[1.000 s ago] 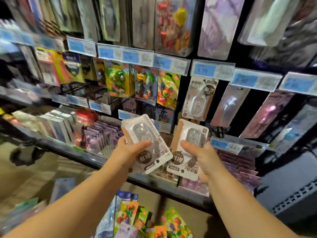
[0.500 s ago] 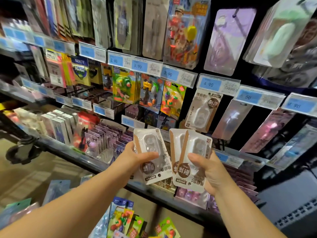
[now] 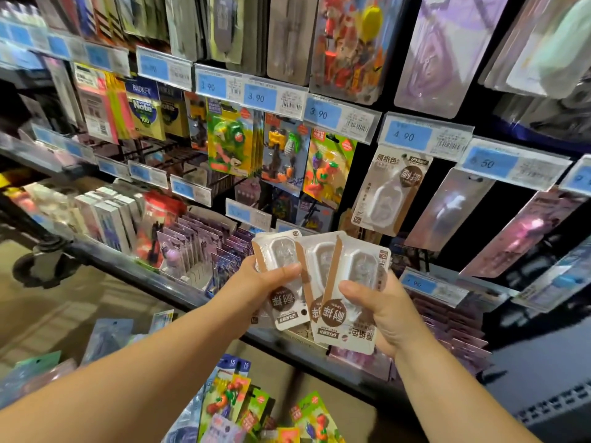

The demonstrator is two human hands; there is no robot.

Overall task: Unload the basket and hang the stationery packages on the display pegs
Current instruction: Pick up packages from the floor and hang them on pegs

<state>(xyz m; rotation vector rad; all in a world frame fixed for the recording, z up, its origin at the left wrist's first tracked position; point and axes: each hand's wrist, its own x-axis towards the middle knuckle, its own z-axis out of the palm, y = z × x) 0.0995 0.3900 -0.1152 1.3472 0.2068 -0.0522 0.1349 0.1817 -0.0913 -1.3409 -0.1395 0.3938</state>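
Observation:
My left hand (image 3: 265, 282) grips one white-and-brown correction tape package (image 3: 281, 266), held upside down. My right hand (image 3: 383, 308) grips two more of the same packages (image 3: 351, 282), fanned and also upside down. The three packs overlap at chest height in front of the shelf. One matching package (image 3: 388, 196) hangs on a peg under the 4.90 price tag (image 3: 406, 135), up and to the right of my hands. Colourful packages in the basket (image 3: 243, 407) show at the bottom between my forearms.
Pegs with eraser and toy packs (image 3: 233, 142) hang to the left of the matching package. A shelf ledge (image 3: 134, 263) with boxed and purple items runs below. Price tag rails (image 3: 271, 97) stick out above. More clear packs (image 3: 444, 212) hang on the right.
My two hands have come together, so the separate packs now overlap in a fan. The view has shifted closer to the shelf and slightly up.

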